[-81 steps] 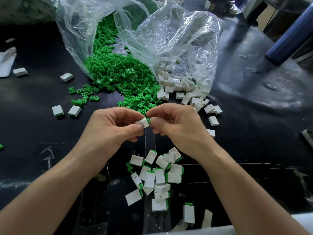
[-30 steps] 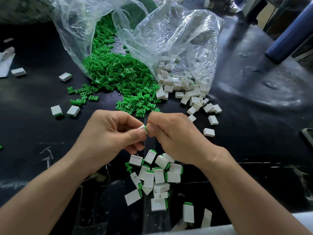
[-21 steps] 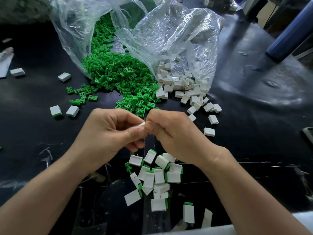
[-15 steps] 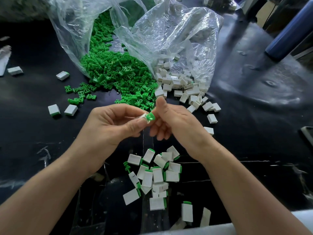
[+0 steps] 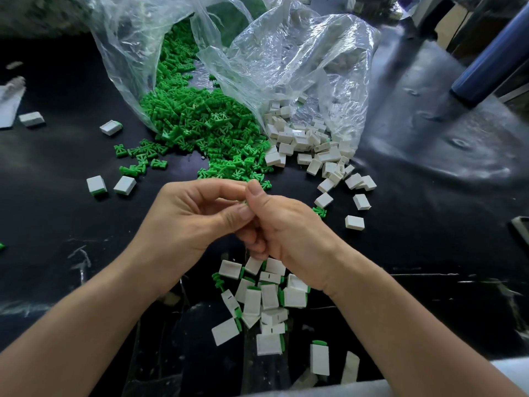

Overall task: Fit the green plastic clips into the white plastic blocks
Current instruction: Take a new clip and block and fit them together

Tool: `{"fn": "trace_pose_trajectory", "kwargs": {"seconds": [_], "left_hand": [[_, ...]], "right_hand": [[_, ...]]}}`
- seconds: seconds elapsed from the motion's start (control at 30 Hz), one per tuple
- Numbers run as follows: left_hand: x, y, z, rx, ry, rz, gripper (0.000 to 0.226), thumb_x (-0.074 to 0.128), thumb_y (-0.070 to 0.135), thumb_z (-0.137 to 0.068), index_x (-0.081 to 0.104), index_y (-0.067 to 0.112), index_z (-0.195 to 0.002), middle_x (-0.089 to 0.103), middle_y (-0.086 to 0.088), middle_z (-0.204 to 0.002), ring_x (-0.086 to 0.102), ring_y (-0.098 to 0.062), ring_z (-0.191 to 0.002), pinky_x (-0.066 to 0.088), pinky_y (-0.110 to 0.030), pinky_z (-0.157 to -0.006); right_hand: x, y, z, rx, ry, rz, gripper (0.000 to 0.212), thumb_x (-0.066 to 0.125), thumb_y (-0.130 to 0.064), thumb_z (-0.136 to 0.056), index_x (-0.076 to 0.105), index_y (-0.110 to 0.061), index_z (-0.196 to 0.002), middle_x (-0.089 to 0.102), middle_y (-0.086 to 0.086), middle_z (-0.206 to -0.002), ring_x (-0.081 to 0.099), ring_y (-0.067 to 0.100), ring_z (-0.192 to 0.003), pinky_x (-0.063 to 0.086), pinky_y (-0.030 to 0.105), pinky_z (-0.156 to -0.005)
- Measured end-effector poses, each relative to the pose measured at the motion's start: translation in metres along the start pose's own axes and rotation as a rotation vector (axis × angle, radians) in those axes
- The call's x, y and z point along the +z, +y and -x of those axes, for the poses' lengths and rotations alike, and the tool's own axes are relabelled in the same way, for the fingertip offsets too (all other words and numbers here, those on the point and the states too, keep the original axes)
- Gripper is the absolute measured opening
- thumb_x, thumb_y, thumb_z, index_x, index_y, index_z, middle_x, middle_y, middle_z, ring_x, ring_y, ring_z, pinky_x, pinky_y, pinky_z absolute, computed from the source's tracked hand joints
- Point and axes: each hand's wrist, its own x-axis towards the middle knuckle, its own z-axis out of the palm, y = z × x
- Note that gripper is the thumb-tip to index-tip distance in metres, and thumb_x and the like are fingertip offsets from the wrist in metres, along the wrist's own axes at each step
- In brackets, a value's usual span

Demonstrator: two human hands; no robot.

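The green clips are small, bright pieces with a flared end, spilling in a heap from a clear bag onto the black worktop. Just right of that heap, touching its edge, lie the white blocks, small plain rectangles, some with a slot in one face. On the near side of the heap the left hand and right hand meet, their fingers curled and pinched together on a small piece of which only a pale sliver shows. Nearer still lies a cluster of fitted blocks, each white with a green edge at one end. Two loose blocks lie left of the heap.
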Motion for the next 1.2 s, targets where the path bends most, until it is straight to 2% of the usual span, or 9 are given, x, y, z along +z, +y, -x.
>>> {"fn": "trace_pose_trajectory", "kwargs": {"seconds": [0.23,0.33,0.43,0.57,0.63,0.77,0.93,1.07,1.2], "left_hand": [[-0.002,0.003,0.0,-0.032,-0.002,0.044,0.021,0.071,0.008,-0.067,0.072,0.002,-0.087,0.065,-0.018,-0.061,0.063,-0.03,-0.054,0.054,-0.031,-0.055],[-0.003,0.003,0.0,-0.042,-0.014,0.05,0.02,0.059,0.009,-0.072,0.073,0.004,-0.085,0.066,-0.018,-0.064,0.064,-0.031,-0.057,0.054,-0.031,-0.059],[-0.003,0.004,-0.001,-0.05,-0.006,0.052,0.018,0.061,0.001,-0.07,0.073,0.003,-0.082,0.065,-0.02,-0.062,0.063,-0.03,-0.055,0.054,-0.029,-0.058],[-0.002,0.005,0.0,-0.057,0.012,0.049,0.023,0.066,0.008,-0.062,0.071,0.0,-0.083,0.066,-0.019,-0.062,0.063,-0.026,-0.053,0.054,-0.025,-0.054],[-0.003,0.005,0.0,-0.065,0.009,0.047,0.022,0.069,0.0,-0.061,0.071,0.0,-0.082,0.066,-0.022,-0.064,0.064,-0.027,-0.053,0.054,-0.025,-0.054],[-0.001,0.003,0.0,-0.096,0.062,0.047,0.019,0.071,0.002,-0.056,0.072,0.0,-0.075,0.072,-0.017,-0.081,0.066,-0.027,-0.055,0.054,-0.025,-0.053],[0.001,0.002,0.0,-0.117,0.116,0.045,0.021,0.063,0.011,-0.057,0.073,0.003,-0.073,0.074,-0.002,-0.092,0.07,-0.022,-0.068,0.054,-0.021,-0.056],[0.003,0.003,0.001,-0.12,0.12,0.089,0.018,0.064,0.009,-0.057,0.073,0.003,-0.071,0.074,-0.002,-0.092,0.071,-0.02,-0.069,0.054,-0.021,-0.055],[0.001,0.001,0.001,-0.119,0.124,0.071,0.018,0.072,0.006,-0.055,0.074,0.006,-0.073,0.073,-0.002,-0.096,0.071,-0.019,-0.078,0.054,-0.02,-0.06]], "right_hand": [[-0.003,-0.006,0.001,0.012,-0.046,-0.037,0.051,0.036,-0.054,-0.074,0.05,-0.006,-0.08,0.048,-0.005,-0.054,0.038,0.009,-0.05,0.031,0.022,-0.051],[-0.004,-0.006,0.002,-0.001,-0.002,0.062,0.049,0.036,-0.053,-0.08,0.052,-0.007,-0.076,0.05,-0.005,-0.055,0.04,0.009,-0.051,0.034,0.02,-0.051],[-0.002,-0.007,0.003,-0.014,0.021,0.145,0.047,0.031,-0.054,-0.082,0.051,-0.013,-0.068,0.051,-0.005,-0.058,0.042,0.007,-0.052,0.035,0.02,-0.052],[0.0,-0.008,0.005,-0.038,0.014,0.187,0.039,0.031,-0.041,-0.093,0.051,-0.013,-0.075,0.049,-0.003,-0.063,0.041,0.007,-0.054,0.036,0.018,-0.053],[0.001,-0.007,0.006,-0.037,0.028,0.206,0.037,0.03,-0.038,-0.095,0.05,-0.012,-0.077,0.047,-0.004,-0.064,0.04,0.006,-0.054,0.035,0.016,-0.053],[0.001,-0.003,0.003,-0.019,0.027,0.235,0.042,0.031,-0.034,-0.097,0.056,0.0,-0.096,0.041,-0.006,-0.063,0.034,0.007,-0.056,0.032,0.018,-0.054],[0.003,-0.001,0.0,-0.014,0.072,0.2,0.033,0.036,-0.032,-0.097,0.047,-0.02,-0.068,0.037,-0.006,-0.061,0.031,0.01,-0.056,0.026,0.027,-0.057],[0.002,0.004,-0.002,-0.031,0.098,0.237,0.032,0.036,-0.034,-0.097,0.049,-0.027,-0.069,0.049,-0.022,-0.048,0.044,-0.005,-0.05,0.028,0.019,-0.061],[0.003,0.006,-0.003,-0.044,0.101,0.269,0.028,0.035,-0.035,-0.097,0.052,-0.028,-0.076,0.05,-0.03,-0.049,0.046,-0.014,-0.05,0.027,0.017,-0.061]]}}
